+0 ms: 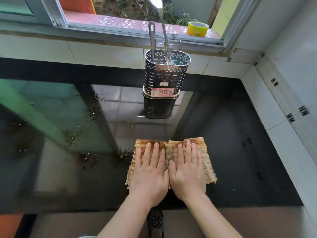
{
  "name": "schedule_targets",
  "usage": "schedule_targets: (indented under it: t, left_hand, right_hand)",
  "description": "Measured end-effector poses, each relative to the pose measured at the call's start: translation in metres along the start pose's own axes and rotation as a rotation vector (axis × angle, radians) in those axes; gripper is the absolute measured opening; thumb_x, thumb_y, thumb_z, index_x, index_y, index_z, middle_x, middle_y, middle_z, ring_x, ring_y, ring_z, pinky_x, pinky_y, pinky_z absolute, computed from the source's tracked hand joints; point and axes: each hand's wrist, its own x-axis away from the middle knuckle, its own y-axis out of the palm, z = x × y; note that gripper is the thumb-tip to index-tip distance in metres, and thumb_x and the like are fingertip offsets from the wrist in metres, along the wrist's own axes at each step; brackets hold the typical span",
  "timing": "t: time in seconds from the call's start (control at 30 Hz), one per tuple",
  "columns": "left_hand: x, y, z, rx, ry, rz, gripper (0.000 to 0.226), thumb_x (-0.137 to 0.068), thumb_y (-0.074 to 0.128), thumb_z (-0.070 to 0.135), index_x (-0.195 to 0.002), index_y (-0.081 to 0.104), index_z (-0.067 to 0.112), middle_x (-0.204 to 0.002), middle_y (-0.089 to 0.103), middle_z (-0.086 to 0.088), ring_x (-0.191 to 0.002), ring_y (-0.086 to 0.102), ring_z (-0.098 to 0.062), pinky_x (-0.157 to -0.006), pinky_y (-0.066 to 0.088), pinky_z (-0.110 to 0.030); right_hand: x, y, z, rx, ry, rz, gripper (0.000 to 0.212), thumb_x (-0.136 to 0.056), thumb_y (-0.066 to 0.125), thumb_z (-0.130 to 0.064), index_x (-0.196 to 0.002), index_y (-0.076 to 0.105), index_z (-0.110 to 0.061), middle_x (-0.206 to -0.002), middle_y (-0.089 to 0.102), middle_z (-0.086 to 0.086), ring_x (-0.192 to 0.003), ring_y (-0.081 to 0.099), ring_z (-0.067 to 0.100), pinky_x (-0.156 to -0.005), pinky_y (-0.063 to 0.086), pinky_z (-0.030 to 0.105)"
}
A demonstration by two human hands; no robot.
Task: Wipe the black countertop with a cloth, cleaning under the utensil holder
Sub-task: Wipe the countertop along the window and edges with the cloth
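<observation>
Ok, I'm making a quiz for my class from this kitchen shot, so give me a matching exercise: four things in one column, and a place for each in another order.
Things:
1. cloth
2. tape roll
3. utensil holder
4. crumbs

Places:
A. on the window sill
B. on the countertop, left of the hands
C. flat under both hands
D. at the back of the countertop, by the tiled wall

Pairs: 1-C, 2-A, 3-D, 4-B. The left hand and right hand lie palm down, side by side.
</observation>
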Motion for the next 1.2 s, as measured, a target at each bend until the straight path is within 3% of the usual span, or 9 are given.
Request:
schedule_targets:
  t: [0.1,0.2,0.27,0.37,0.63,0.93,1.1,1.2]
  left_hand:
    - [0.017,0.018,0.005,0.019,0.009,0.051,0.063,-0.103,0.004,0.047,-0.152,-0.019,0.016,-0.161,-0.031,-0.008,-0.147,-0.035,-0.030,-0.121,-0.015,-0.057]
    - [0.035,0.033,0.007,0.067,0.028,0.076,0.064,-0.102,0.023,0.045,-0.155,0.023,0.010,-0.167,0.014,-0.015,-0.155,0.003,-0.036,-0.120,0.008,-0.063]
    - [0.045,0.041,0.009,0.068,0.047,0.125,0.062,-0.100,0.033,0.044,-0.150,0.041,0.007,-0.162,0.032,-0.016,-0.152,0.021,-0.037,-0.115,0.017,-0.064]
    - [0.057,0.046,0.011,0.062,0.064,0.148,0.062,-0.099,0.036,0.043,-0.148,0.044,0.006,-0.160,0.034,-0.016,-0.151,0.025,-0.038,-0.113,0.019,-0.064]
    - [0.072,0.051,-0.005,0.096,0.042,0.173,0.061,-0.105,0.016,0.043,-0.147,0.044,0.010,-0.160,0.036,-0.014,-0.150,0.029,-0.034,-0.113,0.022,-0.059]
    - [0.097,0.051,-0.078,0.006,0.002,0.194,0.061,-0.104,0.018,0.043,-0.149,0.044,0.011,-0.161,0.035,-0.013,-0.151,0.027,-0.033,-0.115,0.021,-0.056]
    - [0.102,0.045,-0.112,-0.025,-0.041,0.197,0.059,-0.101,0.031,0.042,-0.149,0.045,0.012,-0.161,0.035,-0.012,-0.150,0.029,-0.033,-0.115,0.021,-0.056]
    - [0.097,0.041,-0.129,-0.030,-0.047,0.188,0.059,-0.104,0.022,0.040,-0.147,0.047,0.011,-0.160,0.037,-0.013,-0.148,0.032,-0.036,-0.114,0.022,-0.058]
  right_hand:
    - [0.021,0.008,0.003,0.023,0.011,0.060,0.069,-0.099,0.015,-0.050,-0.156,0.018,-0.010,-0.166,0.006,0.014,-0.155,0.000,0.026,-0.122,0.002,0.045]
    - [0.041,0.011,0.004,0.058,0.019,0.069,0.069,-0.100,0.021,-0.049,-0.154,0.028,-0.008,-0.165,0.016,0.017,-0.155,0.010,0.029,-0.121,0.007,0.047]
    - [0.054,0.013,0.006,0.082,0.022,0.074,0.068,-0.099,0.024,-0.047,-0.153,0.033,-0.007,-0.164,0.021,0.018,-0.154,0.014,0.031,-0.120,0.010,0.047]
    - [0.069,0.017,0.008,0.101,0.026,0.071,0.068,-0.099,0.023,-0.046,-0.153,0.034,-0.006,-0.164,0.020,0.018,-0.154,0.015,0.031,-0.120,0.012,0.048]
    - [0.079,0.024,-0.015,0.120,0.107,0.088,0.072,-0.098,0.025,-0.050,-0.151,0.035,-0.003,-0.161,0.023,0.026,-0.152,0.018,0.039,-0.119,0.015,0.054]
    - [0.083,0.038,-0.089,0.093,0.048,0.099,0.073,-0.095,0.032,-0.050,-0.148,0.039,0.000,-0.159,0.023,0.031,-0.150,0.020,0.044,-0.118,0.018,0.058]
    - [0.072,0.040,-0.126,0.071,0.009,0.096,0.073,-0.093,0.035,-0.049,-0.147,0.041,0.000,-0.157,0.025,0.033,-0.148,0.024,0.047,-0.116,0.020,0.059]
    - [0.062,0.041,-0.140,0.059,-0.004,0.081,0.073,-0.092,0.036,-0.049,-0.146,0.043,0.000,-0.157,0.027,0.033,-0.147,0.025,0.047,-0.116,0.019,0.058]
